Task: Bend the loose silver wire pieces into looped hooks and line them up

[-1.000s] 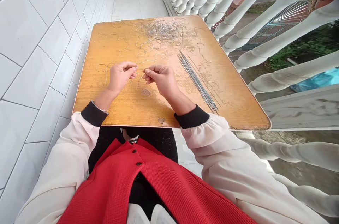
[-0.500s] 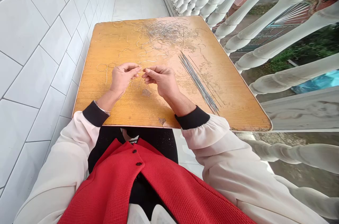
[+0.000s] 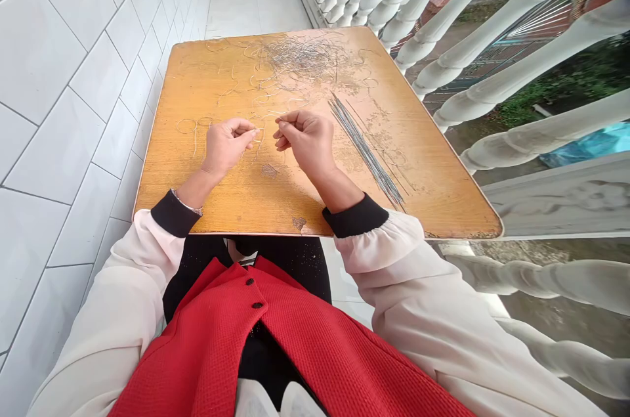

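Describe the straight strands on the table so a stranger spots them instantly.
On the orange wooden tabletop, look right of the person's right hand. A sheaf of thin grey strands lies slanted, toward the near edge. Unlike the tangled heap beyond it, these run straight and nearly parallel.

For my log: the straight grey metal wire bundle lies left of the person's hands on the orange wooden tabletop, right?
No, the head view shows the straight grey metal wire bundle right of the left hand and right hand, on the orange wooden tabletop.
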{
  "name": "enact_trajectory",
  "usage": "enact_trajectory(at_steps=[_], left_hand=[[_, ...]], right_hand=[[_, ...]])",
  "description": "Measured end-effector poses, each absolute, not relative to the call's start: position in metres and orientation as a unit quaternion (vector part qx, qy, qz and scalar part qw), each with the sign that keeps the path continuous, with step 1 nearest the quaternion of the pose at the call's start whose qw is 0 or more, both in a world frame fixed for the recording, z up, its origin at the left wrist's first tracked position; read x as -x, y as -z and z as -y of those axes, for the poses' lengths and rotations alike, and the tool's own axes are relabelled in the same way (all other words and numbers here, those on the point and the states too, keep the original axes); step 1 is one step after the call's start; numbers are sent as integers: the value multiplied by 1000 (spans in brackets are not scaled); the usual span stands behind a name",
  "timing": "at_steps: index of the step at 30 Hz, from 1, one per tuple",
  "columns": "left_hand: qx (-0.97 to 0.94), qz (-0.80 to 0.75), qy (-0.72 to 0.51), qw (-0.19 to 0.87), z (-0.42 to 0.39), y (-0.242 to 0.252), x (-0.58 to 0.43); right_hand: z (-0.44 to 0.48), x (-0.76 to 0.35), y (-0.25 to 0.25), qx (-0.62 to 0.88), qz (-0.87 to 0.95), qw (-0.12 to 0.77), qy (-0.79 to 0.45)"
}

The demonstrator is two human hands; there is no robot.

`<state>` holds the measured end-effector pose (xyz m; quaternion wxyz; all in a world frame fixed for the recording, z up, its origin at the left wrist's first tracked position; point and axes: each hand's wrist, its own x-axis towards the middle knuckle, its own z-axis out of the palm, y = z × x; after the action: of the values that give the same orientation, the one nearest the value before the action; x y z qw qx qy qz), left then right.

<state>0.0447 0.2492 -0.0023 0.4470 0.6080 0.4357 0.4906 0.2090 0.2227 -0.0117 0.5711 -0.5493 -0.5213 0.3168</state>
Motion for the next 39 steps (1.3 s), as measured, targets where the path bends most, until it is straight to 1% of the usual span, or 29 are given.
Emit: enact_trajectory(at_steps=[3,8,14,17,21,26,33,36,39], left_hand=[[-594,-444,-502,446,-248,2,-46],[-583,-430,-506,468,-247,5,-49],[-575,-405,-511,493,-244,5,-51],[-556,-399,-507,524,-242,1,-51],[-513,-393,-520,559,-241,0,-52],[-503,-396,-529,557,-243,5,-52],[-552,-427,-466,544,-244,5,-48],[-593,-437,-439,515,-247,7,-46],[-656,-437,-448,422,-251,11,-42]], right_hand=[[-222,-203,11,525,488,579,-388],[-219,-199,10,507,454,587,-438],[-216,-196,7,497,449,578,-465],[-216,-195,9,496,455,577,-462],[-217,-197,13,501,482,566,-443],[-214,-198,16,495,531,557,-404],[-210,-197,13,551,605,487,-304],[-210,-199,12,572,628,455,-267],[-210,-200,11,581,642,439,-240]])
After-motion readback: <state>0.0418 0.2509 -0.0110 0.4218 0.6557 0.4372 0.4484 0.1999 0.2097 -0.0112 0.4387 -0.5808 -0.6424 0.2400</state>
